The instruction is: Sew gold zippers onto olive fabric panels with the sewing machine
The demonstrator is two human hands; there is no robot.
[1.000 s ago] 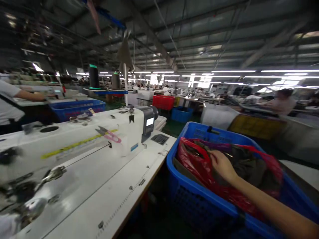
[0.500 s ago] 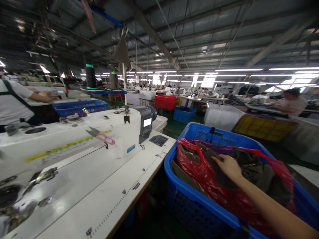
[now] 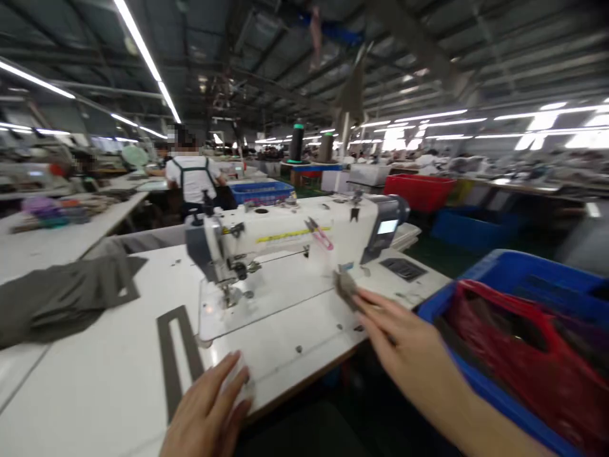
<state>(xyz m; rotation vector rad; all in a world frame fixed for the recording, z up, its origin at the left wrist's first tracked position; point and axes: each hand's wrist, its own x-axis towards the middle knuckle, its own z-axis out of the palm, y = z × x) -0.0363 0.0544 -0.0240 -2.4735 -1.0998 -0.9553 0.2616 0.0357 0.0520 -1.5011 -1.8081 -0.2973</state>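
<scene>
My right hand (image 3: 397, 333) grips a small piece of dark olive fabric (image 3: 346, 291) above the sewing table, in front of the sewing machine (image 3: 304, 222). Motion blurs the fabric's edges. At the table's front edge my left hand (image 3: 212, 406) has its fingers apart, with nothing in them. Beside it lies a flat olive fabric strip (image 3: 167, 355) with a long slot cut in it. Farther left a crumpled olive garment piece (image 3: 61, 295) is spread on the white tabletop (image 3: 109, 374).
To the right stands a blue basket (image 3: 497, 260) holding a red plastic bag (image 3: 523, 362). Pink-handled scissors (image 3: 322, 238) rest on the machine arm by a yellow tape (image 3: 285, 235). Thread cones (image 3: 295, 145) rise behind. A co-worker (image 3: 193, 178) sits beyond, facing away.
My right hand has left the red bag in the basket and come over the table with a piece of fabric. The view has swung left, and my left hand has come into sight.
</scene>
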